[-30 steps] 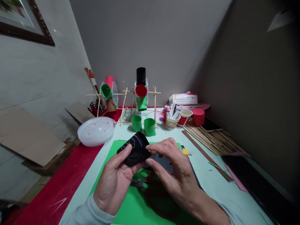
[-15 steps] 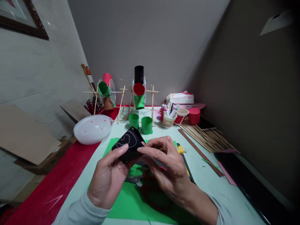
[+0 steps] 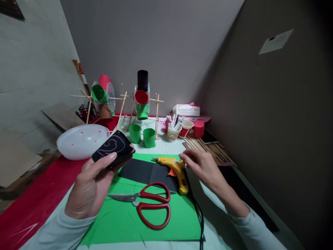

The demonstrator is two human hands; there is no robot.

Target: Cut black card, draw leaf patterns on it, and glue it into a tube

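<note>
My left hand [image 3: 90, 185] holds a rolled piece of black paper [image 3: 113, 148] with a pale curly outline drawn on it, lifted above the left side of the green sheet [image 3: 166, 217]. My right hand [image 3: 201, 166] hovers with fingers loosely spread just right of a yellow glue gun [image 3: 174, 167], close to its rear end; whether it touches the gun I cannot tell. The gun lies on a flat black sheet [image 3: 145, 172]. Red-handled scissors [image 3: 149, 205] lie shut on the green sheet in front of me.
Behind stand two green paper cups [image 3: 142, 134], a stick frame with red, green and black cups [image 3: 142, 99], a white plastic bowl [image 3: 82, 140], a cup of markers [image 3: 173, 130], a red pot [image 3: 199, 128] and a bundle of sticks [image 3: 212, 149]. The gun's black cord [image 3: 199, 217] runs toward me.
My right hand let go of the black paper and moved right toward the glue gun. My left hand carried the paper left. The view swung right, uncovering scissors and gun.
</note>
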